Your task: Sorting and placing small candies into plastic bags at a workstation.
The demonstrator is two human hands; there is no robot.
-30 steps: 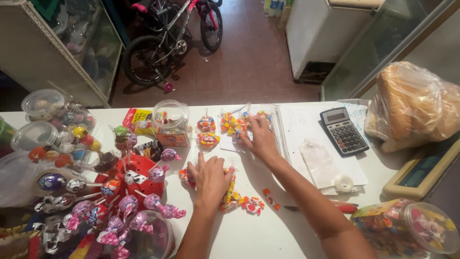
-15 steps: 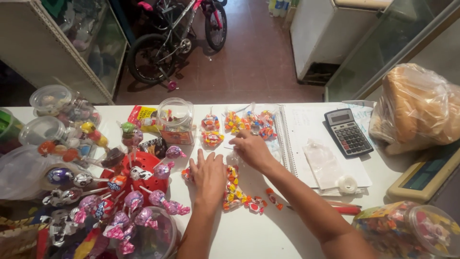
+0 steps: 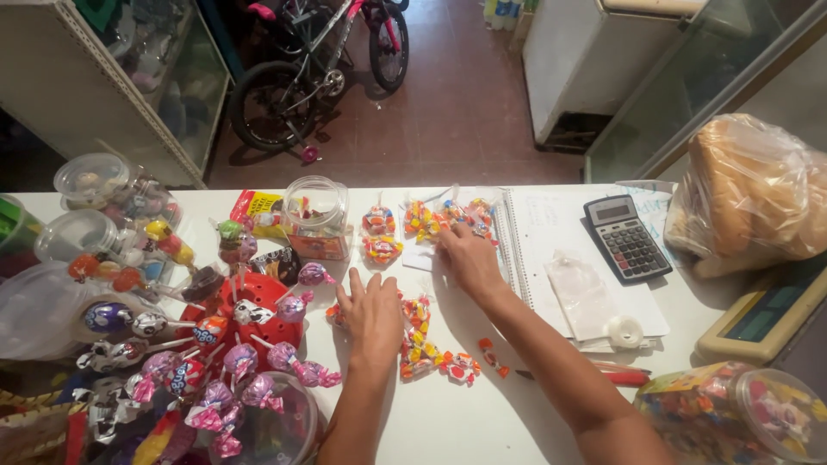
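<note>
My left hand (image 3: 370, 314) lies flat on the white counter (image 3: 482, 422), fingers spread, touching small clear bags of wrapped candy (image 3: 418, 340) beside it. My right hand (image 3: 465, 258) reaches farther back, fingers down on a row of candy bags (image 3: 431, 220) near the counter's far edge. Whether its fingers pinch a bag is hidden. Two more small candy bags (image 3: 379, 234) lie between the row and a clear jar (image 3: 314, 215). Loose red and orange candies (image 3: 469, 366) sit by my right forearm.
A red lollipop stand (image 3: 250, 323) with several wrapped lollipops fills the left. Lidded tubs (image 3: 86, 181) stand at far left. A spiral notebook (image 3: 560, 250), calculator (image 3: 624, 237), tape roll (image 3: 624, 331), bagged bread (image 3: 749, 194) and candy jar (image 3: 732, 418) occupy the right. A bicycle (image 3: 319, 69) stands beyond.
My right hand has slid left and slightly nearer along the row of candy bags. My left hand has opened flat and shifted a little toward the lollipop stand.
</note>
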